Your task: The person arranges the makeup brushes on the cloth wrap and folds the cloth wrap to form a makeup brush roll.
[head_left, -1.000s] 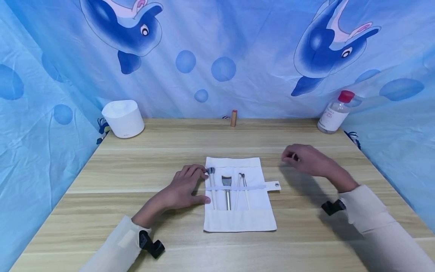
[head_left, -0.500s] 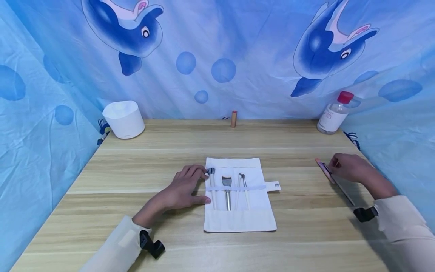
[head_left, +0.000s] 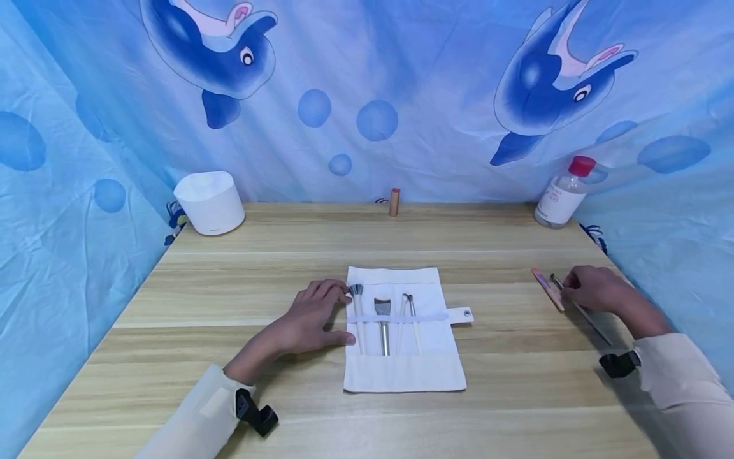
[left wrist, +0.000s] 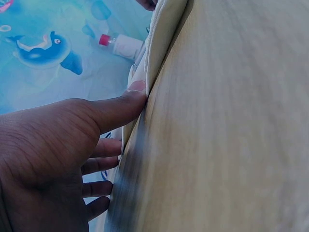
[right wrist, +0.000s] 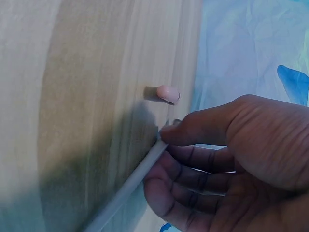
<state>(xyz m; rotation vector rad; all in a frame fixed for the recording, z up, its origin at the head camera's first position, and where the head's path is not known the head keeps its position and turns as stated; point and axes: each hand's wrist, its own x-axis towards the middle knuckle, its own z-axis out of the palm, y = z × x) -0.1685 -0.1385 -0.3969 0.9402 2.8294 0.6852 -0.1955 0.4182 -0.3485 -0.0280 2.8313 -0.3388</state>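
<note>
A white cloth brush roll (head_left: 401, 376) lies unfolded on the table, with several makeup brushes tucked under its strap, among them a wide flat brush (head_left: 382, 307). My left hand (head_left: 312, 322) rests at the roll's left edge. In the left wrist view its thumb (left wrist: 120, 108) touches the cloth edge, the other fingers spread loosely. Over at the right, my right hand (head_left: 596, 290) pinches a slim makeup brush (right wrist: 130, 181) between thumb and fingers, its pale handle slanting down toward the table. A pink-orange stick (head_left: 547, 290) lies just left of that hand.
At the back left stands a white cup-like container (head_left: 209, 207). A small brown tube (head_left: 394, 202) is upright at the back middle, and a red-capped bottle (head_left: 562, 194) at the back right. A blue dolphin-print cloth (head_left: 355, 70) hangs behind the wooden table (head_left: 287, 408).
My right hand has moved right and toward me, from beside the roll to the slim brush, which it now pinches. My left hand and the roll have stayed still.
</note>
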